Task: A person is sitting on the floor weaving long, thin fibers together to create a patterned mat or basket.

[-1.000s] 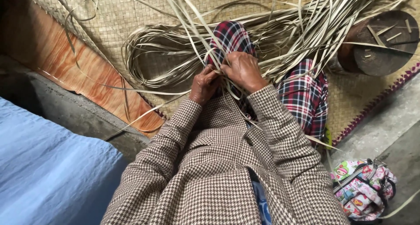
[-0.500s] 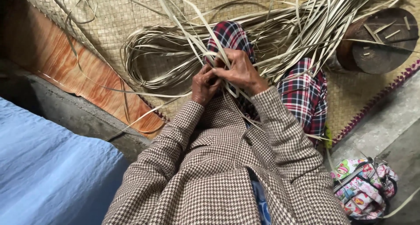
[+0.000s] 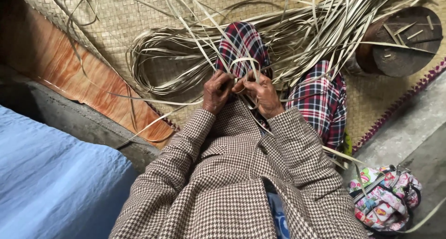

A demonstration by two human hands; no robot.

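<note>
Head view looks down on a seated person plaiting long pale leaf strips (image 3: 297, 39) over the lap, on a woven mat (image 3: 125, 16) spread on the floor. At the far left lies a blue cloth (image 3: 51, 183), then a grey concrete ledge (image 3: 88, 123) and an orange wood-grain sheet (image 3: 93, 85) along the mat's left edge. A looped bundle of strips (image 3: 162, 62) rests on the mat just left of the knee in red plaid trousers (image 3: 320, 99).

The left hand (image 3: 216, 92) has its grip pinched on the crossing of strips at the knee — it seems to pin the work in place. Just beside it, nearly touching, the right hand (image 3: 260, 92) holds its grip closed on a single strip that arches in a small loop (image 3: 245, 61) above both hands. The step in hand looks like the turning or threading of one strip through the start of a plait. The next move would call for a firm hold at the crossing while the loop is drawn snug — without kinking the strip.

Loose strips fan out toward the mat's upper right corner, where a round dark wooden block (image 3: 399, 41) stands. A flowered bag (image 3: 385, 199) sits on the concrete floor off the mat's lower right edge.
</note>
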